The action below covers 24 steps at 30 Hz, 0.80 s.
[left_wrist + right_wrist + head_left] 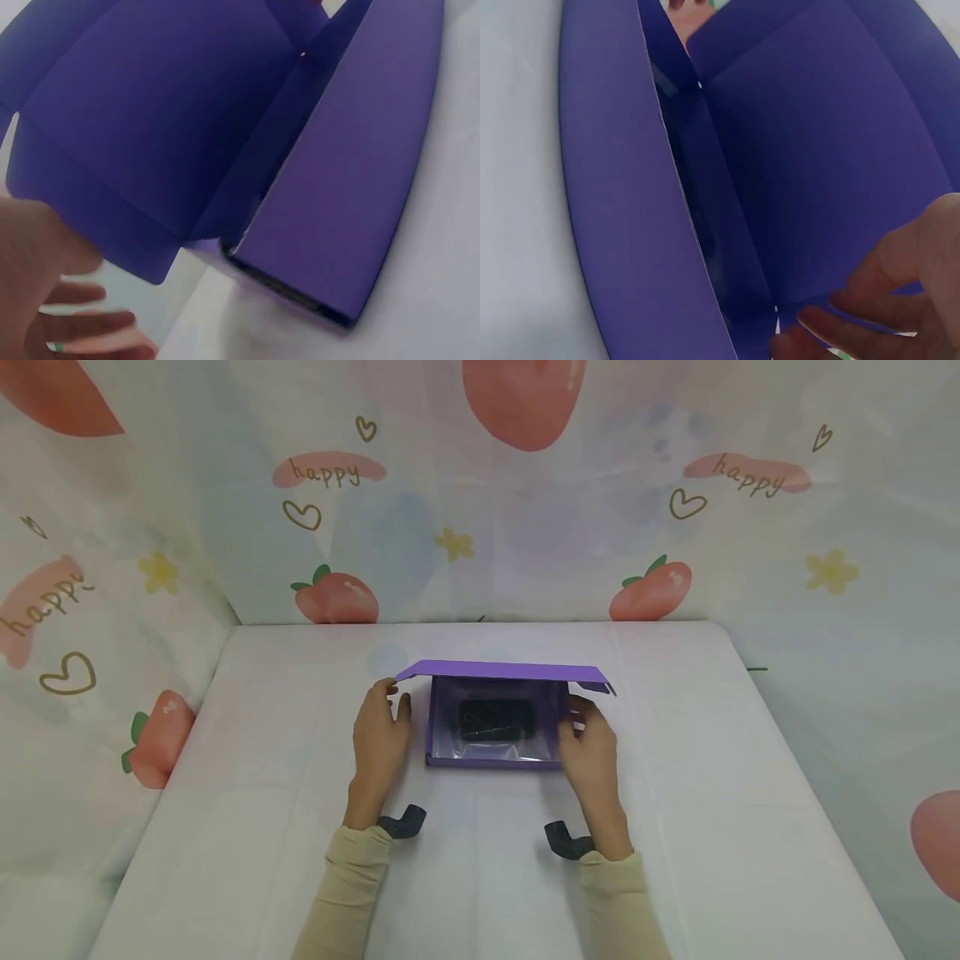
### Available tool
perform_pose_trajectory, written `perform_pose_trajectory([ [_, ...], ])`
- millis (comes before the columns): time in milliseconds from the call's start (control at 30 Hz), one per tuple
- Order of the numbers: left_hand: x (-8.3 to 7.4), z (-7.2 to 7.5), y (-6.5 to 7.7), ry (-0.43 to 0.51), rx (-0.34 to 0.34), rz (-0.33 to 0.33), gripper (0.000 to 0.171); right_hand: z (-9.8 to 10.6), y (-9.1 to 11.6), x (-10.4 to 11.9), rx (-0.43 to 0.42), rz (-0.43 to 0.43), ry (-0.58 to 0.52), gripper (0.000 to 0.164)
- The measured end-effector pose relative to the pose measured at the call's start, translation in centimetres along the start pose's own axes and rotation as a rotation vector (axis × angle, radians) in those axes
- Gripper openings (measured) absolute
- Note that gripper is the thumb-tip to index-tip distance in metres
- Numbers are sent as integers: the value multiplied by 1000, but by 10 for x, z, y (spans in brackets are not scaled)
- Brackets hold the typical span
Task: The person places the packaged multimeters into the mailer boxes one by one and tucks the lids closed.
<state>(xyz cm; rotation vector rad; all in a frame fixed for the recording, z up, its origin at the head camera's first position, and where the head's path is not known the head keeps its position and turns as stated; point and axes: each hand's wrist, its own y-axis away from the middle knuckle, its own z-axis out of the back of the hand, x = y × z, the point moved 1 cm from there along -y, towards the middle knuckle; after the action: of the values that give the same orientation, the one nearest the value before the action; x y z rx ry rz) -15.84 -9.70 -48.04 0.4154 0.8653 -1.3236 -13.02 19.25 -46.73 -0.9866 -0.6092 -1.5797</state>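
Note:
A purple cardboard box (pixel 495 765) lies on the table with its lid (pixel 510 671) raised. Inside it is a black rectangular item (pixel 497 720) under clear plastic. My left hand (pixel 381 731) is at the lid's left end, its thumb at the edge of a side flap (pixel 94 202) and the other fingers spread below it. At the box's right side, my right hand (pixel 590 743) has its fingers extended against the right side flap, as the right wrist view shows. The black item is hidden behind the front wall (pixel 622 187) in the wrist views.
A white cloth covers the table (pixel 247 760). Behind and to the left hangs a printed cloth backdrop (pixel 525 527) with strawberries and lettering. Both wrists carry black camera mounts (pixel 405 822).

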Motion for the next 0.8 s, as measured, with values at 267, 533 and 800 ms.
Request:
perform_pose_trajectory([
  [267, 4, 7, -7, 78, -85, -157, 27, 18, -7, -11, -134, -27, -18, 34],
  [533, -1, 7, -14, 48, -102, -222, 22, 30, -20, -14, -229, 54, 9, 30],
  [800, -6, 7, -22, 67, -124, -248, 16, 32, -27, -10, -216, 53, 35, 26],
])
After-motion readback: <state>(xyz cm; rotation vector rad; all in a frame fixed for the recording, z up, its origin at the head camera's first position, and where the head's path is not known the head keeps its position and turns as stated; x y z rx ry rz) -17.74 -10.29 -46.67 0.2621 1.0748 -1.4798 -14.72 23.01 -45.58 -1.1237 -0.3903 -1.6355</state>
